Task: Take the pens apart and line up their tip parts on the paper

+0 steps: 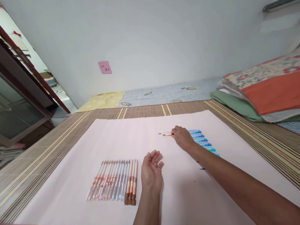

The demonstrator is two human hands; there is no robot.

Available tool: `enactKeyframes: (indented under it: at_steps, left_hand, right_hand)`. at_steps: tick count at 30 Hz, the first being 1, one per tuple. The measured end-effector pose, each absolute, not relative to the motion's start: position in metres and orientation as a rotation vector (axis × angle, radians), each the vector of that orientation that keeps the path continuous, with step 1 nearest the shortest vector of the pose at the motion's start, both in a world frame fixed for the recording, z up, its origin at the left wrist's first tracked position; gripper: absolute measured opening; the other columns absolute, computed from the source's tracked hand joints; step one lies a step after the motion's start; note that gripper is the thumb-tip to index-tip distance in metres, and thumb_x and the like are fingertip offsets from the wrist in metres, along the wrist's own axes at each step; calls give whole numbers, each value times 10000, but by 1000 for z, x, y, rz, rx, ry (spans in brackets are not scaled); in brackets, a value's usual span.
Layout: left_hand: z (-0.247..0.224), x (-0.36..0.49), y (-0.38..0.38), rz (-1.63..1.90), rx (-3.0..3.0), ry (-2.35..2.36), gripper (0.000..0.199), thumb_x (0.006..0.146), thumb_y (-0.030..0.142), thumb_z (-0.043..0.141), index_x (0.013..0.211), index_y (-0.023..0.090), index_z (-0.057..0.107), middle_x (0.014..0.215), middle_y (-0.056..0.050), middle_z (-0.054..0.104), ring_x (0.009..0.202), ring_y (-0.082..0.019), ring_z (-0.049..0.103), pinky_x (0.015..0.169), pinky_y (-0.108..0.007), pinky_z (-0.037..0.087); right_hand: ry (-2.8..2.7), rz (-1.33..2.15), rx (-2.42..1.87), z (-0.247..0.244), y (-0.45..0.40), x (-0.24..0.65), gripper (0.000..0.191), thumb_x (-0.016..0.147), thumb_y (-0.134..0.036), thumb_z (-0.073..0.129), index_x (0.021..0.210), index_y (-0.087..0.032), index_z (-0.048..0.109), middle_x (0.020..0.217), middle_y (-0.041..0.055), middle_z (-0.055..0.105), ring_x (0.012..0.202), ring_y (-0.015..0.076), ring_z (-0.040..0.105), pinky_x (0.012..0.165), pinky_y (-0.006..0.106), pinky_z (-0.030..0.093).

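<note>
My right hand (pixel 181 137) is closed, its fingertips pinching a slim pen (pixel 167 134) with a thin dark tip and a peach-coloured part pointing left. Under and beyond that wrist, several blue pens (pixel 201 140) lie in a column, partly hidden by my arm. My left hand (pixel 152 169) rests palm up on the pale pink sheet (pixel 111 138), fingers loosely curled and apart, holding nothing. To its left lies a neat row of several clear-barrelled pens (pixel 110 180). At the right end of that row are 3 peach pens (pixel 131 182) with brown ends.
The sheet lies on a striped woven mat (pixel 72 130). Folded bedding (pixel 276 85) is piled at the right. Patterned cloth (pixel 159 94) runs along the wall, which carries a pink note (pixel 104 67). A glass-panelled door (pixel 11 99) stands at the left.
</note>
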State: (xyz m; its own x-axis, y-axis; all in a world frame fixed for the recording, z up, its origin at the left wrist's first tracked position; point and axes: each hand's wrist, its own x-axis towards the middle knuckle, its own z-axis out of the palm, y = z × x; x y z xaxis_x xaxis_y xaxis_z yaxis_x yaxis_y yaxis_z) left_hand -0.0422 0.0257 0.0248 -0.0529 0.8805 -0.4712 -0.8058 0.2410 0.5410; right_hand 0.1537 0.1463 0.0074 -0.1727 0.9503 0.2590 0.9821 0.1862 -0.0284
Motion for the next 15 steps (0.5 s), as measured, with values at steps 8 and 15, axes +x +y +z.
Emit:
enactKeyframes:
  at_steps: [8, 15]
  left_hand:
    - [24, -42, 25, 1379, 110, 856, 250, 936, 297, 581, 878, 109, 736, 969, -131, 713, 852, -197, 699, 611, -247, 511]
    - [25, -41, 26, 1372, 100, 867, 238, 936, 278, 579, 884, 106, 735, 963, -128, 718, 848, -191, 698, 604, -242, 511]
  right_hand:
    - [-2202, -167, -1848, 15, 142, 170, 196, 932, -94, 520, 1022, -160, 682, 1058, 101, 660, 919, 212, 592, 780, 314, 342]
    - [-2214, -114, -1834, 16, 141, 174, 165, 938, -167, 566, 1031, -176, 702, 1060, 87, 663, 917, 198, 599, 775, 289, 348]
